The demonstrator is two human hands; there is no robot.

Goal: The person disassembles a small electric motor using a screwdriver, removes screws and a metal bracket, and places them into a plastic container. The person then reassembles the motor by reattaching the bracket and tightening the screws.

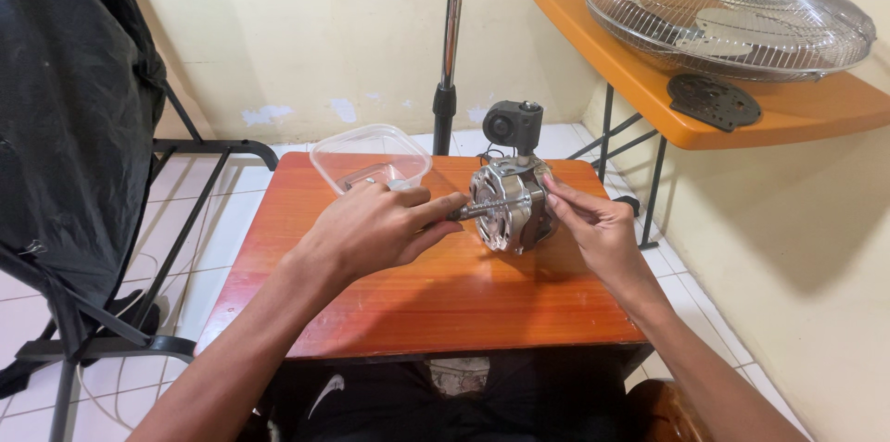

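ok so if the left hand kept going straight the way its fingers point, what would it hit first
The left hand points right along the table, its fingers already on the metal shaft. Going straight on, it would most likely meet the silver fan motor first, with the right hand behind it. Depth is hard to judge.

A small reddish-brown wooden table (436,298) carries 2 things. A clear plastic container (371,157) lies at the far left corner of the tabletop. A silver fan motor (505,203) stands near the far edge, right of the middle. The near half of the tabletop is glossy.

An orange shelf (797,108) carries a wire fan guard (728,11) and a black round plate (714,101) near its front edge.
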